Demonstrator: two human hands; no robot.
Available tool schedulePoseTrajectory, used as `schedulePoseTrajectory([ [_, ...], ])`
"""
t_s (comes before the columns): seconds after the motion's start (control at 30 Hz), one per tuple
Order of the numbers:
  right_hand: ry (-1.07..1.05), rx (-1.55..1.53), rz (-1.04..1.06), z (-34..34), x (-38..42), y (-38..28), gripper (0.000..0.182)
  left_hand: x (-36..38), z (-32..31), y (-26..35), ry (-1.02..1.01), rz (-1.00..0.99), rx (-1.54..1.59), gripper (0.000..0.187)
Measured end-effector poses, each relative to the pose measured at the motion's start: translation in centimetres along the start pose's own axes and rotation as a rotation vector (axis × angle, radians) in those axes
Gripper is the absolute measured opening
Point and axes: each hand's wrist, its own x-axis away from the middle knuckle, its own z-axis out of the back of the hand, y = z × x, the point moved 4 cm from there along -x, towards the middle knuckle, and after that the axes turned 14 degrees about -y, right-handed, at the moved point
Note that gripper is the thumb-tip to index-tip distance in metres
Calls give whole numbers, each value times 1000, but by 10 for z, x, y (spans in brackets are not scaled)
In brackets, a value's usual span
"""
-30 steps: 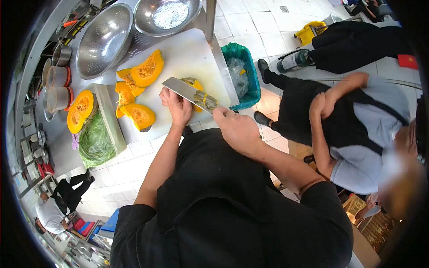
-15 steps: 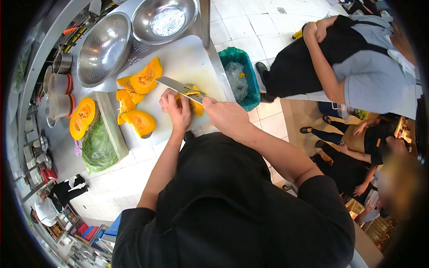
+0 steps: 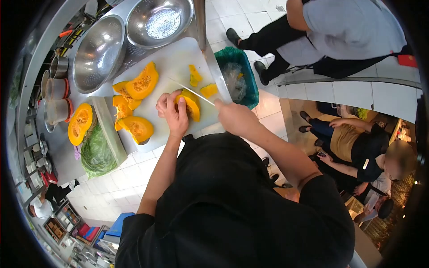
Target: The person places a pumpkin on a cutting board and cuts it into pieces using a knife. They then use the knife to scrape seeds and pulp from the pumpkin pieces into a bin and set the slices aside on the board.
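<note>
My left hand is closed on a pumpkin piece, pressing it to the white cutting board. In my right hand is a knife by its handle; the blade is seen nearly edge-on over the far side of that piece. Two cut-off bits of pumpkin lie on the board beyond the blade. Left of my hands are larger pumpkin wedges, some with seeds and pulp showing. The knife handle is mostly hidden in my right fist.
Two metal colanders stand behind the board. A pumpkin half and a bagged green vegetable are at the left. A green-lined bin is right of the counter. A person stands beyond it; others are lower right.
The knife has turned nearly edge-on, and pumpkin bits that were at the blade now lie on the board. The person by the bin has changed position.
</note>
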Motion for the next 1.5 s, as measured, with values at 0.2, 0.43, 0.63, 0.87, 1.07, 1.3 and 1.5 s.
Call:
schedulePoseTrajectory([
  [0.2,34,-106,13,-25,20,-24,15,-3,6,-15,-70,-74,-50,17],
  [0.43,124,15,29,-56,38,-35,25,7,11,-22,-159,-136,8,16],
  [0.63,52,-67,10,-60,47,-47,24,8,9,-25,-126,-147,46,17],
  [0.87,97,-228,50,-52,8,-52,17,6,9,-27,-147,-152,67,16],
  [1.07,53,-255,49,-43,14,-52,13,4,8,-25,-131,-153,62,16],
  [1.3,106,-289,57,-51,-8,-52,13,7,8,-24,-130,-146,63,15],
  [1.5,96,-305,37,-50,-7,-49,16,6,8,-24,-126,-152,56,14],
])
